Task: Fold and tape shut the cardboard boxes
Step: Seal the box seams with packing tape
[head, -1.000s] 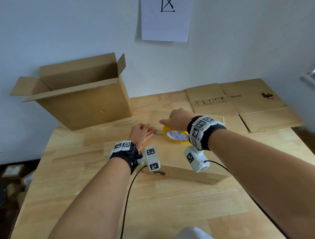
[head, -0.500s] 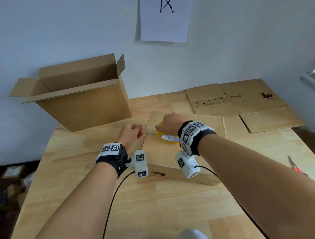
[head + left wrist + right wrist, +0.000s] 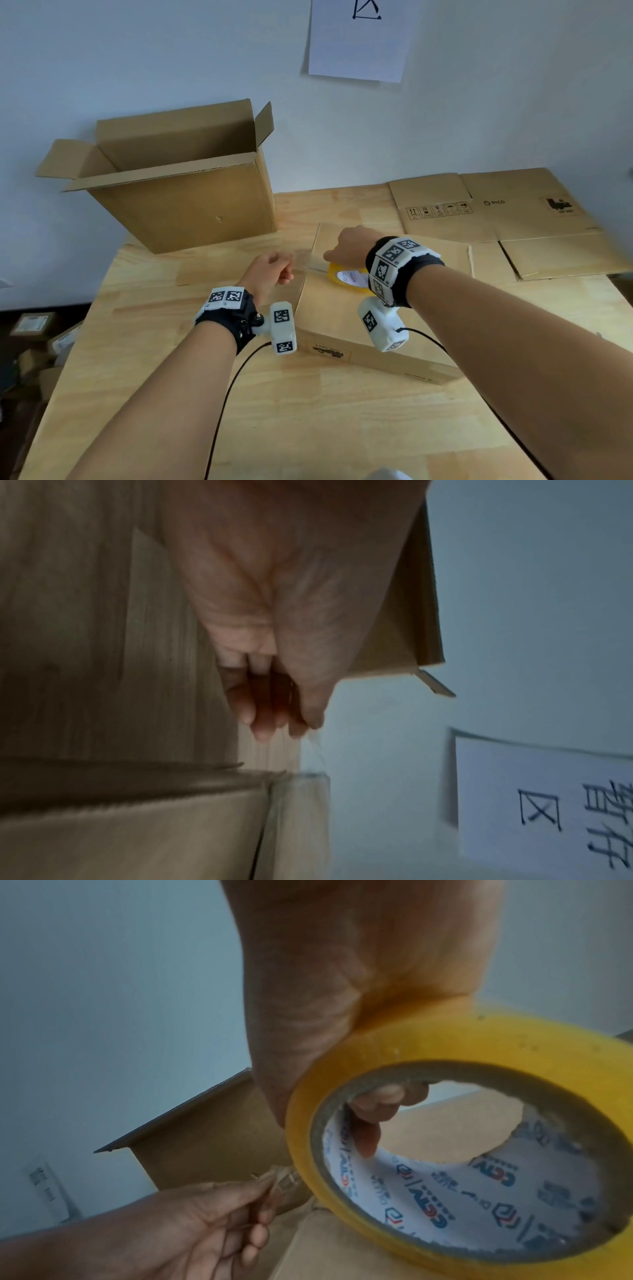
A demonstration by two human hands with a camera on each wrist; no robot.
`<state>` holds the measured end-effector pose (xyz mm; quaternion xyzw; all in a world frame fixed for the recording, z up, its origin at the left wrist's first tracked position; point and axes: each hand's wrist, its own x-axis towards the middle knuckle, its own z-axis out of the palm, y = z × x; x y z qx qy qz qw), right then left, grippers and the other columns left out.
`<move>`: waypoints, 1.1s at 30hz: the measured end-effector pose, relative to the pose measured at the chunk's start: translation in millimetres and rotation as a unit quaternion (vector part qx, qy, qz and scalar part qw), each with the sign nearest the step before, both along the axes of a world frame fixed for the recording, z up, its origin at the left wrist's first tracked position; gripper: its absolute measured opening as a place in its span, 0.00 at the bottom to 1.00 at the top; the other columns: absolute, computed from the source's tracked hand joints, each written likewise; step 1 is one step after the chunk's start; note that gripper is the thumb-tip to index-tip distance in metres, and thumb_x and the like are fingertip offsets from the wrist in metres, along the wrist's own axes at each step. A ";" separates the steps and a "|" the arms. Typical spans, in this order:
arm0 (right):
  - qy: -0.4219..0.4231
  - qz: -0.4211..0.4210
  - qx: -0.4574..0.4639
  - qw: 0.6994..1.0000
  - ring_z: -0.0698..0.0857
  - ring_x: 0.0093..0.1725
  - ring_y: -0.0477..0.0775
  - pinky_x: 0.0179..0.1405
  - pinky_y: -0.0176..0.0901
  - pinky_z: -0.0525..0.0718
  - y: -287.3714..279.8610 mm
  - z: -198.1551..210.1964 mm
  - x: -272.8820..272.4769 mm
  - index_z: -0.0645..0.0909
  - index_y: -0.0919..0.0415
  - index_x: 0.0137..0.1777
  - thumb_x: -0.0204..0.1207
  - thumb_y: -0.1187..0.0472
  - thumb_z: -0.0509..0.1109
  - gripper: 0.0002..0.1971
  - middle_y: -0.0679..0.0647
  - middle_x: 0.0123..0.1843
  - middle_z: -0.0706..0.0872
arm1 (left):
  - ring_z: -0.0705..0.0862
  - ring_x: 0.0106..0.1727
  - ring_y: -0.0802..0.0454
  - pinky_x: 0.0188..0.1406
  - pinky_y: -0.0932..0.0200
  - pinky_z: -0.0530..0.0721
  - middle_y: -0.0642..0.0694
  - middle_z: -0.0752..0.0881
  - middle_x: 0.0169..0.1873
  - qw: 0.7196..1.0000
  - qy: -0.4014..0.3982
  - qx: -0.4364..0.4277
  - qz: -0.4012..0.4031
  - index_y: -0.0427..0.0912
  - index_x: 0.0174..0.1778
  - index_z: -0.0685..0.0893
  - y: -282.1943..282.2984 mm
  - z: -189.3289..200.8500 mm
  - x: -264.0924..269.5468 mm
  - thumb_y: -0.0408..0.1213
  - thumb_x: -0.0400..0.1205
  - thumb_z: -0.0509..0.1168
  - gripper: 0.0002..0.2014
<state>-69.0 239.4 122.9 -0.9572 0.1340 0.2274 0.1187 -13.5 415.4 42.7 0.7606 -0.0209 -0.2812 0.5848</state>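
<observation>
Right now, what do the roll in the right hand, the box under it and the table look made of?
Roll: glossy translucent yellow plastic tape on a greyish core, likely cardboard, with a printed white lining. Box: matte brown cardboard; whether it is corrugated can't be told here. Table: pale wood in jointed strips with visible grain, smooth, probably sealed.

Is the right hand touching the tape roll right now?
Touching. The right wrist view shows the right hand gripping the tape roll: palm against the yellow outer rim, fingertips curled inside the core.
</observation>
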 end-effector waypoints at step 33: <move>-0.037 -0.021 -0.028 0.999 0.74 0.28 0.50 0.26 0.37 0.70 5.3 -10.6 7.8 0.70 0.59 0.30 0.78 0.50 0.60 0.18 0.52 0.31 0.75 | 0.82 0.63 0.44 0.70 0.52 0.76 0.37 0.85 0.58 0.992 0.112 -0.053 0.000 0.42 0.43 0.74 -10.4 12.0 -11.1 0.34 0.89 0.51 0.10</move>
